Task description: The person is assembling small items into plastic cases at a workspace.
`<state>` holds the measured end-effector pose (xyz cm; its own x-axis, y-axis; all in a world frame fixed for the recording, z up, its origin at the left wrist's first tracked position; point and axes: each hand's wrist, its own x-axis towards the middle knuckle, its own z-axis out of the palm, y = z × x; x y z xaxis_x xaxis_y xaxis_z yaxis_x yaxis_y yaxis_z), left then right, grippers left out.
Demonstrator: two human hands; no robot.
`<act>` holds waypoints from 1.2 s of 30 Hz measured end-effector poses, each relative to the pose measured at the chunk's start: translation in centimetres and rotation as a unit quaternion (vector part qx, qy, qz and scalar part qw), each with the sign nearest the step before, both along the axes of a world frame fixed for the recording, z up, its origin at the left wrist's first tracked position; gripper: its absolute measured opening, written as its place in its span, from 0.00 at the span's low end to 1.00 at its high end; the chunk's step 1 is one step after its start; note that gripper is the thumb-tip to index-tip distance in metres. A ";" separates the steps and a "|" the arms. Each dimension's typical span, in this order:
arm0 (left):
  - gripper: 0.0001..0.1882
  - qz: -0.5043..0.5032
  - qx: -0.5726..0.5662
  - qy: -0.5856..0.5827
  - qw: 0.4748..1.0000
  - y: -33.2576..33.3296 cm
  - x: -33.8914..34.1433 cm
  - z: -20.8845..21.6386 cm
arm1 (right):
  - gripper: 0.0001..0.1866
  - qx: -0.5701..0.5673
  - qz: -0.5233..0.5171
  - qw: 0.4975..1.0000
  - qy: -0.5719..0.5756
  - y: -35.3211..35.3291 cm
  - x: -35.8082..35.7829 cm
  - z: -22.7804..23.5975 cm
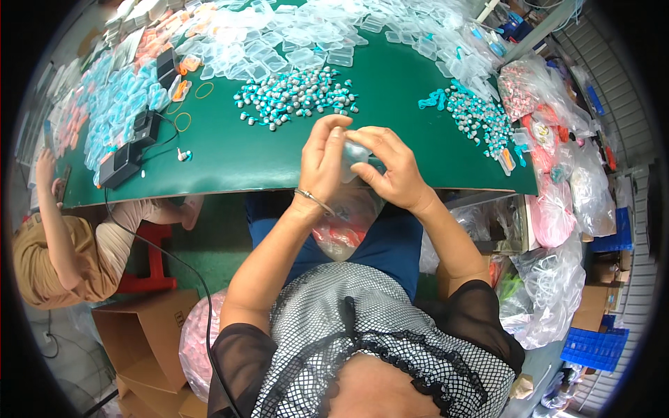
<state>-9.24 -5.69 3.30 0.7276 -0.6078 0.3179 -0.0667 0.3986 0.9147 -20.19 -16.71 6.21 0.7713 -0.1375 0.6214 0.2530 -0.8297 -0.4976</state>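
Just over the near edge of the green table, my left hand [323, 159] and my right hand [396, 168] close round a small clear plastic case [354, 159] from both sides. The fingers cover much of it, so its contents cannot be made out. Beyond my hands lies a heap of small teal and grey pieces [296, 96]. A second heap of such pieces [477, 115] sits farther right. Many clear plastic cases [279, 42] are piled across the far side.
Black boxes [120, 166] with a cable stand at the left, near blue cases [125, 97] and rubber bands [182, 122]. Another person [63, 258] sits at the left. Plastic bags [550, 272] crowd the right side. A cardboard box [150, 331] stands on the floor.
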 end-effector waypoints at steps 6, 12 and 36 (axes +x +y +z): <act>0.16 -0.017 0.132 0.005 0.991 2.9 3.4 -0.4 | 0.28 -0.103 -0.088 0.989 0.067 -1.0 -2.6 -1.5; 0.35 0.033 0.358 -0.395 0.845 3.6 1.5 -0.1 | 0.20 -0.037 -0.092 0.994 0.044 -1.7 -3.9 -4.1; 0.23 -0.241 0.361 0.447 0.782 5.0 -2.8 -18.1 | 0.23 0.716 -0.108 0.652 0.225 4.1 -6.9 -20.8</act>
<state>-12.05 -0.65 -14.83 0.0932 -0.6662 -0.7399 0.7271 -0.4621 0.5077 -27.13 -12.61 -14.60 0.6982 -0.4640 -0.5452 -0.2310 0.5748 -0.7850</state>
